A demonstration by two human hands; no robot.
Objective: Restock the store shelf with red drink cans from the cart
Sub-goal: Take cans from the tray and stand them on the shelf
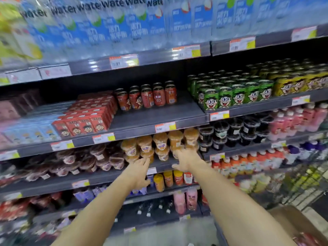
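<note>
Hands reach forward, both empty: the left hand point(140, 172) has its fingers straight and spread toward the shelves, while the right hand point(184, 159) is blurred, its fingers loose and holding nothing. Red drink cans point(147, 97) stand in a short double row at the back of the middle shelf point(159, 116), between red cartons point(88, 118) on their left and green cans point(230, 93) on their right, with bare shelf in front of them. Orange jelly cups point(159, 144) sit one shelf lower, just beyond the fingertips. A wire cart point(301, 183) shows at the right edge.
</note>
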